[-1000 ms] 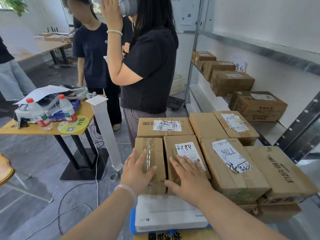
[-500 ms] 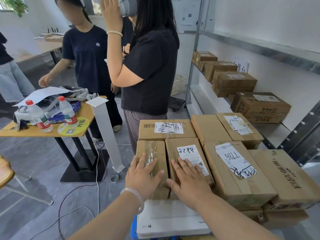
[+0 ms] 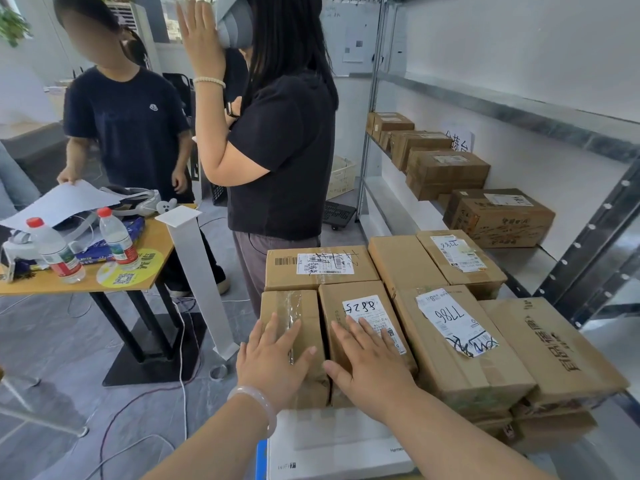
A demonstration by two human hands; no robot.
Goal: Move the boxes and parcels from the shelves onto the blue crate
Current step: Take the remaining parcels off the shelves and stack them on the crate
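Cardboard, brown, taped: seven boxes form the top tier of the stack, set edge to edge.

Item one, the taped box (image 3: 294,320), at the near left corner, lies under the left hand (image 3: 273,362). Item two, the box marked 5288 (image 3: 360,306), just beside it, lies under the right hand (image 3: 372,363). Both hands rest palm-down, fingers (image 3: 362,337) straight and spread apart, gripping nothing.

Below the tier: one white parcel (image 3: 339,445), flat, and at least two more cartons partly hidden (count uncertain). The blue crate (image 3: 261,459) shows only as a sliver of rim beneath the parcel.

Shelf (image 3: 516,268), right of the stack: four shelf boxes (image 3: 498,220) plainly seen in a row running back. One smaller carton is perhaps tucked between the nearest two.

Step in hand, as judged: squaring and pressing down the two near-left boxes so they sit flush. The next move calls for lifting both hands clear, turning right to the nearest shelf box and taking it two-handed. The top tier looks full, so that box would have to start a new layer, set centrally to keep the pile steady.

Sundries: one surface (image 3: 86,285) at left carrying two water bottles (image 3: 55,254); two persons standing by.
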